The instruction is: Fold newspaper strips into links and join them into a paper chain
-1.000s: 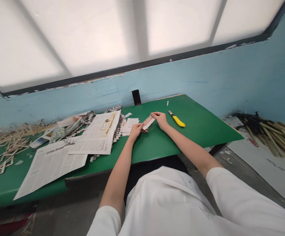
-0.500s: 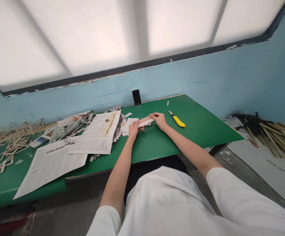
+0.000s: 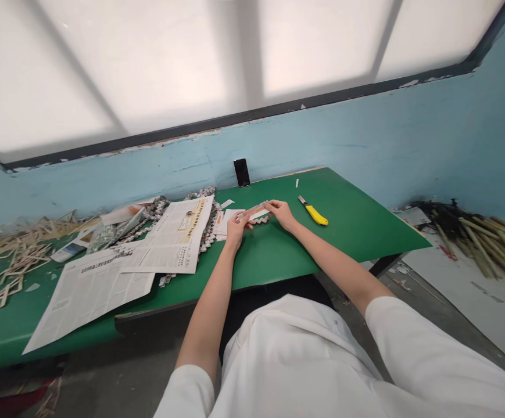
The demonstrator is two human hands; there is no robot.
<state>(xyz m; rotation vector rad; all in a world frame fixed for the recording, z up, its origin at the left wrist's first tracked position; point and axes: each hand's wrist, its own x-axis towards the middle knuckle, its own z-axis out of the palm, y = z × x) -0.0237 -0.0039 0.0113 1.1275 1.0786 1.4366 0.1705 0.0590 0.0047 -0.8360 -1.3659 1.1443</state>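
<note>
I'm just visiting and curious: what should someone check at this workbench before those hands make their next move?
1. Paper strip gripped: ok; left hand and right hand both hold it.
2. Knife apart from the fingers: ok; it lies on the green tabletop, to the right of the right hand.
3. More paper pieces close by: ok; some lie beside the left hand.
4. Left part of the bench tidy: not ok; newspaper sheets and thin sticks are spread over it.
5. Creases in the strip straight: cannot tell; too small to see.
</note>
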